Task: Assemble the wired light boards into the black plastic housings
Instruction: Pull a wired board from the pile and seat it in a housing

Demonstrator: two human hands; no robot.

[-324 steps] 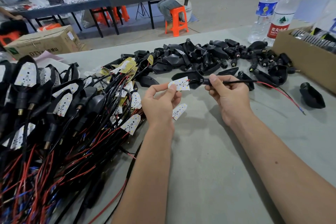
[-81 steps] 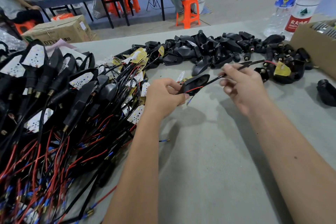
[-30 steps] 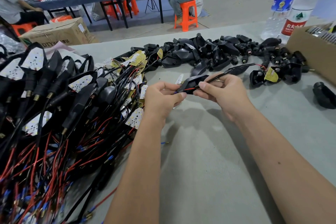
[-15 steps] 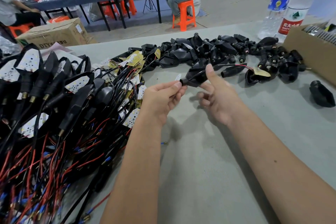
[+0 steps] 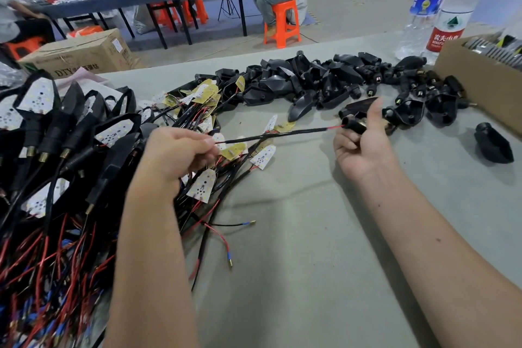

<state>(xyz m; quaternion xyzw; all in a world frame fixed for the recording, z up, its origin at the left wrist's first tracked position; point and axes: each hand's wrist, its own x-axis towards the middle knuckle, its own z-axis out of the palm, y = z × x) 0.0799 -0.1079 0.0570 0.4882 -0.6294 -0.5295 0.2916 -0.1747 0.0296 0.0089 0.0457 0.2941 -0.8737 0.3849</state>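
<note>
My right hand point(image 5: 363, 147) grips a black plastic housing point(image 5: 357, 114) by its stem, thumb raised along it. A black-sleeved cable point(image 5: 271, 135) with red wire showing runs taut from the stem to my left hand point(image 5: 175, 158), which pinches the cable's end. Loose white and yellow light boards point(image 5: 262, 157) with wires lie on the table between my hands. A pile of empty black housings point(image 5: 319, 82) stretches across the far side. Assembled housings with boards and red and black wires point(image 5: 53, 150) are heaped at the left.
A cardboard box point(image 5: 480, 79) with parts stands at the right edge, two water bottles point(image 5: 446, 17) behind it. One single housing point(image 5: 493, 147) lies at the right. Bare grey tabletop point(image 5: 296, 263) spreads near me. People sit at tables beyond, with an orange stool point(image 5: 281, 22).
My hands have moved apart: the left pulled the cable out leftward through the housing stem, and the right still holds the housing, now farther right.
</note>
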